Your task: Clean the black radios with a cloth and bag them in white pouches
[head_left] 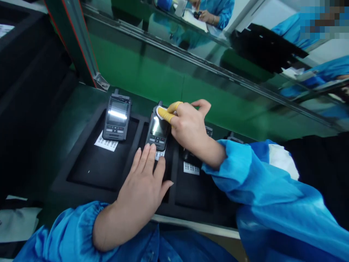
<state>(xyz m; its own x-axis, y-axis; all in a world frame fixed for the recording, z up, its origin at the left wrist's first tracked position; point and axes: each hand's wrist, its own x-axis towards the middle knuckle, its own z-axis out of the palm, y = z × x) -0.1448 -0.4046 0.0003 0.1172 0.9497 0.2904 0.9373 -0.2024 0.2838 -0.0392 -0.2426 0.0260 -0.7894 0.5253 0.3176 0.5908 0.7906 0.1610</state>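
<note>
My right hand (188, 122), with yellow finger cots (165, 113) on two fingers, presses a small white pad (158, 112) against the upper screen of a two-way radio (158, 129). My left hand (147, 178) lies with its fingers stretched out, the fingertips at the lower edge of that same radio. A barcode label sheet (160, 154) shows partly from beneath the radio. To the left, another two-way radio (117, 116) leans at the top of its tray compartment, over a second label sheet (107, 142).
The black foam tray (124, 171) has several compartments. More radios (208, 131) stand to the right, partly hidden by my right arm, near a label sheet (191, 168). A green panel (141, 69) and metal rail border the back. Beyond it, co-workers in blue sleeves (225, 12) sit.
</note>
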